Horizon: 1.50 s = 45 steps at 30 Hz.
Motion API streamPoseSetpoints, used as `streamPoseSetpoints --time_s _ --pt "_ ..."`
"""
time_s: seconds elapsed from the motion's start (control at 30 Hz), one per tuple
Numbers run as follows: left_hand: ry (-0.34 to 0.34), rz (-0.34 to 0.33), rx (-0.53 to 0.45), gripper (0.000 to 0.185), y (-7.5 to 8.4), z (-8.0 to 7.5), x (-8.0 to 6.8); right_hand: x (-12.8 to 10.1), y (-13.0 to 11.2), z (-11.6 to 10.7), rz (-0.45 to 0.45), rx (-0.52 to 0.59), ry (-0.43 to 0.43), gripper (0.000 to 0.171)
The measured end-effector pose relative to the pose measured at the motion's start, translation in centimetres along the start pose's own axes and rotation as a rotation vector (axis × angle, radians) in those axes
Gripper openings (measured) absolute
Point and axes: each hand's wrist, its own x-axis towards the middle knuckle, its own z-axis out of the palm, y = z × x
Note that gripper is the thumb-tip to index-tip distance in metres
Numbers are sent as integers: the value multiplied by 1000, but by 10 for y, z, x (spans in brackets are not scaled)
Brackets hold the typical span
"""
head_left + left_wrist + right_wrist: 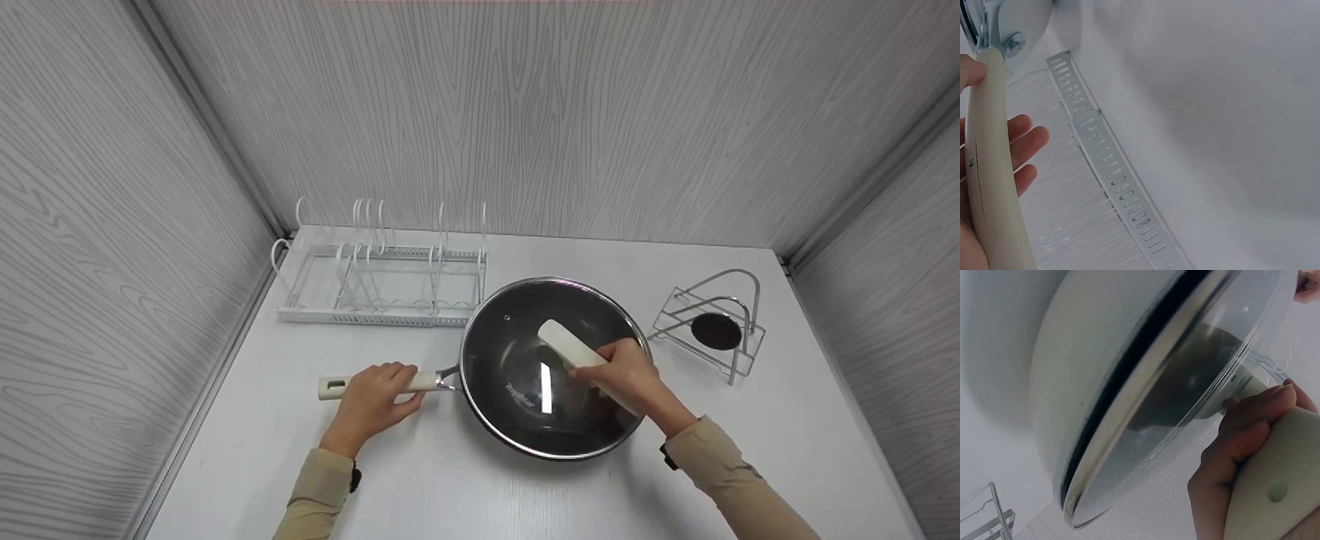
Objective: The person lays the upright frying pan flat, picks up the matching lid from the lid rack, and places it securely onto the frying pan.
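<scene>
A wok [1078, 377], cream outside, stands on the white table, covered by a see-through glass lid [499, 352] with a steel rim. In the right wrist view the lid's rim lies along the wok's rim. My left hand [373, 399] grips the wok's long cream handle [427, 381], which points left. The left wrist view shows fingers [1030, 147] on the handle's far side and the thumb across it. On top of the lid, my right hand [628, 377] holds the cream lid handle [564, 339] near its right end, fingers curled round it.
A white wire dish rack [375, 321] with upright loops stands at the back left, close to the wok. To the right is a grey metal stand [752, 300] with two arches and a dark oval disc [716, 331]. Wood-grain walls [480, 120] enclose the table's back and sides.
</scene>
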Motion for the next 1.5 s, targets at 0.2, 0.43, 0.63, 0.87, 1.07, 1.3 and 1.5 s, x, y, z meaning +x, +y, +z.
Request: streamPoseSetpoints --time_s 0.2,0.43,0.63,0.87,1.07,1.3,1.5 --pt "2 -3 -7 30 -1 0 -1 -1 1 4 -1 -13 8 34" --pt "-13 -15 13 30 0 -2 -3 -3 2 8 -24 -51 13 34" --pt "-11 -35 8 32 3 -4 -4 -5 2 8 -60 -121 0 37" --pt "-15 -76 -26 34 6 -3 -3 -5 3 6 -85 -175 15 38" --pt "-22 -86 -11 33 8 0 -4 -5 5 5 -47 -179 7 41" --pt "-14 -100 -9 33 7 1 -1 -3 3 2 -52 -189 16 45" --pt "-38 -109 -9 33 6 -1 -1 -5 4 4 -62 -202 6 44"
